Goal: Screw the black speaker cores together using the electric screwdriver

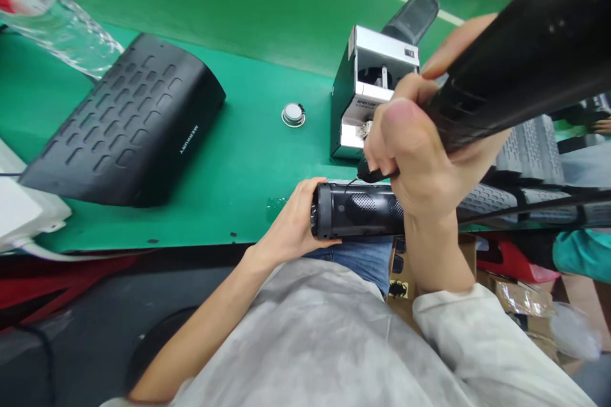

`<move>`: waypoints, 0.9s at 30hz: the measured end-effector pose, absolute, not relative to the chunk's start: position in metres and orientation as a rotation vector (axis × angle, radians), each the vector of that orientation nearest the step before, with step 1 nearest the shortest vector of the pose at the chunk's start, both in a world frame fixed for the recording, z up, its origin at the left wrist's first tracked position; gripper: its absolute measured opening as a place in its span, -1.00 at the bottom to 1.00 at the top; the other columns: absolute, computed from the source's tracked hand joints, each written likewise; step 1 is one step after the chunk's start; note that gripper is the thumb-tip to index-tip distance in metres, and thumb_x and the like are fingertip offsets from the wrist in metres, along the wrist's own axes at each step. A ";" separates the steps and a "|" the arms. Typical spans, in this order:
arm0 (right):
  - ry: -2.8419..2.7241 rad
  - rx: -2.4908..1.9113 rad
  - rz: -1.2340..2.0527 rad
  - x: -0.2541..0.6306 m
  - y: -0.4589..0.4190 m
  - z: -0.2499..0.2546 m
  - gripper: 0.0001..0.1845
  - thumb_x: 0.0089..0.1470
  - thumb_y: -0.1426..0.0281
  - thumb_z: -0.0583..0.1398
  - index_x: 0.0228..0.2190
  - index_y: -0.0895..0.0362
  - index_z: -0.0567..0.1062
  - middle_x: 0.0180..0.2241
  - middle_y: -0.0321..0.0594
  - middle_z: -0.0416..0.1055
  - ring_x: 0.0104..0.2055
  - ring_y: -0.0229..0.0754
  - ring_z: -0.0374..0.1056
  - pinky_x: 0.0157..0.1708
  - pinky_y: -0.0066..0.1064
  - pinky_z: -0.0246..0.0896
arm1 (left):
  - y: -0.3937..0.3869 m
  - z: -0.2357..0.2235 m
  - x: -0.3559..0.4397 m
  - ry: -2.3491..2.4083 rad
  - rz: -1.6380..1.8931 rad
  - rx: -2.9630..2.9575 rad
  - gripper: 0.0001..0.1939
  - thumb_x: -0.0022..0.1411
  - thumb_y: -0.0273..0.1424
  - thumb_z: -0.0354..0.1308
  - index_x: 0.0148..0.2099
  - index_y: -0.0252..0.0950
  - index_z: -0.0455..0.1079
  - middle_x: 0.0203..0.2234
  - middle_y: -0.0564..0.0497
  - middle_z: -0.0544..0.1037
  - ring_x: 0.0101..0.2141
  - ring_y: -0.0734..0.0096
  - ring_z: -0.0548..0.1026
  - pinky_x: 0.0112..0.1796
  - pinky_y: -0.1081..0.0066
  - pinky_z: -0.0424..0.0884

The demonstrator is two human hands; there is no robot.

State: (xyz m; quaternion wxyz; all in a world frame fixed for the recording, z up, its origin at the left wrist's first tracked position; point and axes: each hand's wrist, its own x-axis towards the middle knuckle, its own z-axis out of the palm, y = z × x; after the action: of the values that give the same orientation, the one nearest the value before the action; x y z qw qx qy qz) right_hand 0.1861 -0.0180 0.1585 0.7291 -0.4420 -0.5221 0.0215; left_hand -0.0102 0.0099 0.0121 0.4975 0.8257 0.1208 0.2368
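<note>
My right hand (420, 140) is wrapped round a black electric screwdriver (515, 51), whose body rises large toward the upper right. Its thin bit points down at the upper edge of a black speaker housing (363, 210) with perforated grilles; whether the bit touches it, I cannot tell. My left hand (300, 216) grips the housing's left end, thumb below and fingers on top. The housing lies along the near edge of the green bench, and my right hand and wrist cover its right part.
A silver and black screw feeder (348, 108) stands behind my hands. Left of it lies a small round speaker driver (293, 114). A black textured Merkury casing (128, 121), a clear plastic bottle (67, 32) and a white box (28, 210) sit left. Several textured casings (529, 146) line the right.
</note>
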 end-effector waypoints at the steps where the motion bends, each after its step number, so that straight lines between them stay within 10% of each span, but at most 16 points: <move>1: -1.151 -0.975 0.063 0.186 -0.019 0.157 -0.57 0.34 -0.03 0.56 -0.06 -0.12 0.54 -0.49 -0.47 0.30 -0.61 -0.27 0.21 -0.60 -0.35 0.27 | 0.010 0.012 -0.010 0.298 0.563 1.999 0.19 0.21 -0.15 0.72 0.63 -0.08 0.05 0.37 -0.30 0.45 0.37 -0.30 0.56 0.38 -0.23 0.56; 8: -1.169 -0.842 0.165 0.185 -0.024 0.173 -0.58 0.34 0.14 0.60 0.00 -0.08 0.55 -0.53 -0.57 0.20 -0.70 -0.37 0.07 -0.71 -0.46 0.09 | 0.011 0.009 -0.012 0.313 0.565 2.041 0.25 0.18 -0.18 0.73 0.64 -0.07 0.00 0.43 -0.32 0.42 0.43 -0.32 0.51 0.43 -0.26 0.52; 13: -0.986 -0.695 -0.146 0.206 -0.022 0.217 -0.68 0.32 0.56 0.38 -0.32 0.00 0.40 -0.54 -0.48 0.18 -0.66 -0.34 0.11 -0.69 -0.44 -0.03 | 0.011 0.009 -0.013 0.343 0.530 2.085 0.25 0.21 -0.14 0.71 0.66 -0.08 -0.03 0.47 -0.36 0.39 0.46 -0.36 0.50 0.45 -0.29 0.50; 27: -1.023 -1.079 -0.361 0.263 0.013 0.197 -0.65 0.30 0.27 0.25 0.06 -0.20 0.32 0.14 -0.36 0.50 -0.52 -0.23 0.01 -0.65 -0.19 0.09 | 0.010 0.011 -0.014 0.399 0.515 2.075 0.23 0.22 -0.06 0.68 0.67 -0.11 0.03 0.49 -0.35 0.41 0.46 -0.32 0.53 0.45 -0.23 0.52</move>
State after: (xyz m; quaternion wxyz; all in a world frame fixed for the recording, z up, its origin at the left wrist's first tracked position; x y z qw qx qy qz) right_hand 0.2634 0.0127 0.1974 0.7213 -0.4886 -0.4629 -0.1635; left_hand -0.0144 0.0102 0.0108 0.4649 0.8447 0.1625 0.2097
